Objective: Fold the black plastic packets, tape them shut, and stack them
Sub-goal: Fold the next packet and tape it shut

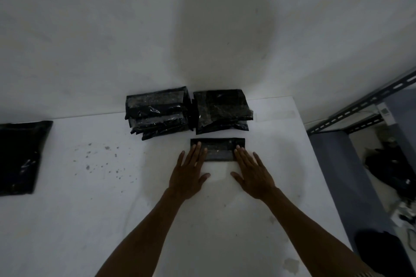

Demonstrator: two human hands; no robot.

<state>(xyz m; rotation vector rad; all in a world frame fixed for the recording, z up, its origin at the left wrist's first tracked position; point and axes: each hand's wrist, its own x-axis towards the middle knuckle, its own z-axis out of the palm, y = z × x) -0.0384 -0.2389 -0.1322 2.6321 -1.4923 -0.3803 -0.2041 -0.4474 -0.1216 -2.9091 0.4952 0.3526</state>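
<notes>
Both your arms reach forward from the bottom of the view and converge on the middle of the counter. Your left hand (190,174) and right hand (253,174) lie palm down, side by side, with a gap between the thumbs. The white counter (90,209) beneath them is speckled with dark spots to the left (and carries a faint stain near its front edge), and it butts against a plain pale wall (112,29). At the back, against that wall, two piles of folded black packets, the left stack (157,114) and the right stack (221,110), sit just beside each other. Some loose black plastic (20,155) lies well apart at the far left edge. A slotted metal shelf frame (360,105) runs past the counter's right side. The folded packet (217,147) lies just in front of the right stack. Your fingers (198,150) are straight and spread, curled round nothing: the left ones rest on the packet's left end, the right ones on its right end.
</notes>
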